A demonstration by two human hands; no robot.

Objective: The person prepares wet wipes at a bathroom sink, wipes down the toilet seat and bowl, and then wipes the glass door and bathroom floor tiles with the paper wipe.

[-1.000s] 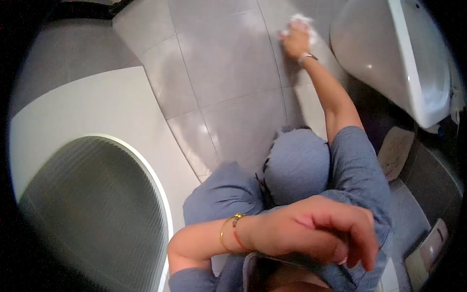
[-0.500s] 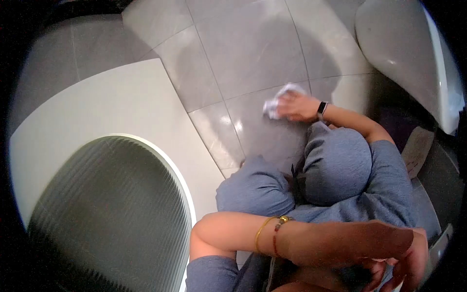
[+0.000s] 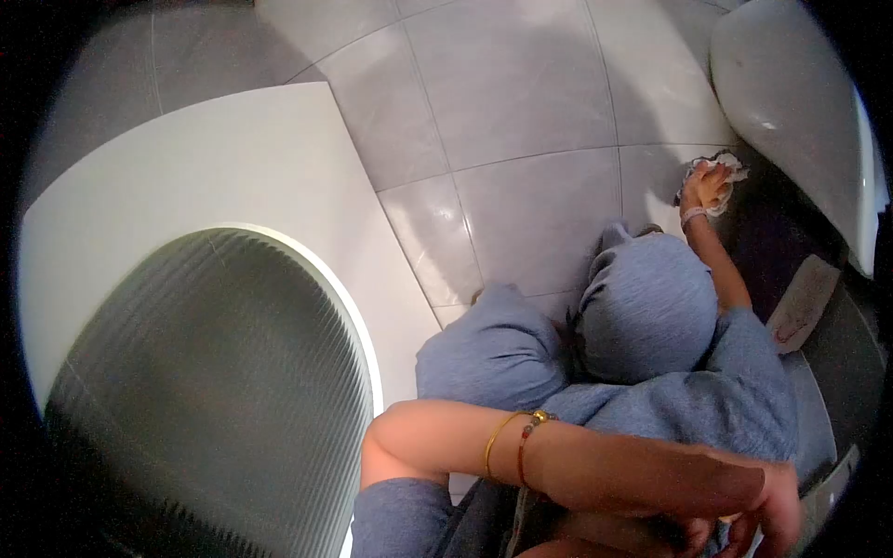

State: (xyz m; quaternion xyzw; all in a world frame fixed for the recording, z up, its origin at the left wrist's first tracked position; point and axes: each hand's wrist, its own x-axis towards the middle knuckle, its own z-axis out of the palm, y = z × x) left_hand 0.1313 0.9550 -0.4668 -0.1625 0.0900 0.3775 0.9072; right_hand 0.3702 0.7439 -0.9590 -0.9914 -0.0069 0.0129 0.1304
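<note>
My right hand [image 3: 704, 191] is closed on a crumpled white cloth [image 3: 732, 171], pressed to the floor beside the white curved fixture at the right. The cloth bunches out around the fingers, and a band circles that wrist. Across the bottom, my left forearm lies over my lap, with a gold bangle [image 3: 502, 445] and a beaded bracelet [image 3: 526, 451] on it. My left hand [image 3: 758, 507] hangs loosely at the lower right, fingers bent and apart. Nothing shows in it, though its palm side is partly hidden.
Grey tiles [image 3: 521, 93] cover the floor. A white panel [image 3: 233, 158] with a rounded ribbed-glass inset [image 3: 214, 400] stands at the left. The glossy white fixture [image 3: 791, 102] rises at upper right. A pale rectangular piece [image 3: 804, 302] lies right of my blue-clad knees [image 3: 651, 307].
My right hand has slid rightward with the cloth, from the middle tile to beside the white fixture. My left hand stays nearly in place. The view has shifted slightly.
</note>
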